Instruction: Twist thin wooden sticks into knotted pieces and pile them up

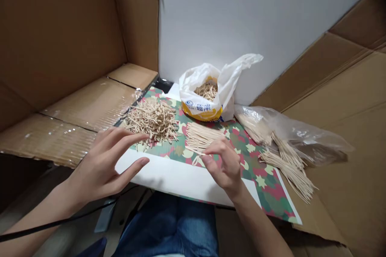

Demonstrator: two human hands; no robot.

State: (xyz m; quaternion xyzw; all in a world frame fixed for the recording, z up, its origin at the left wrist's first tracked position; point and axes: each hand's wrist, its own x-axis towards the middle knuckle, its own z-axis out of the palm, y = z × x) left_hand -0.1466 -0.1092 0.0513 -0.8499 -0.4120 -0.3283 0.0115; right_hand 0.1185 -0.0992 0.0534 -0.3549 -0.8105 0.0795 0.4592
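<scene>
Head view: the person's 2 bare hands reach over a tabletop (274, 196) with a camouflage pattern in green, red and cream. Along its near edge runs a white strip (177, 178). The right hand (224, 164) is pinching, thumb against index finger, a pale strand (195, 160) that curls into a small loop just beside the fingertips, at the near edge of a row of strands (200, 134). That row lies flat, its pieces side by side and roughly parallel, near the middle of the tabletop. The left hand (105, 162) is released, its fingers spread and its thumb held apart, with nothing visible in its grasp. Its fingertips overlap the near side of a loose pile (155, 120) of short, crooked pieces; whether they touch it I cannot tell.

Behind the row stands a white plastic bag (202, 108) with yellow and blue print, its mouth showing brownish bits (208, 89) inside. To the right, a clear plastic bag (307, 140) lies on its side with pale strands in it, and a long bundle (291, 176) of similar strands lies just beside it, fanned out at the near end. Cardboard (69, 16) rises on the left and right, with a pale wall (241, 16) at the back. Below the tabletop are legs in blue jeans (169, 225), and a black cable (72, 217) crosses the left forearm.
</scene>
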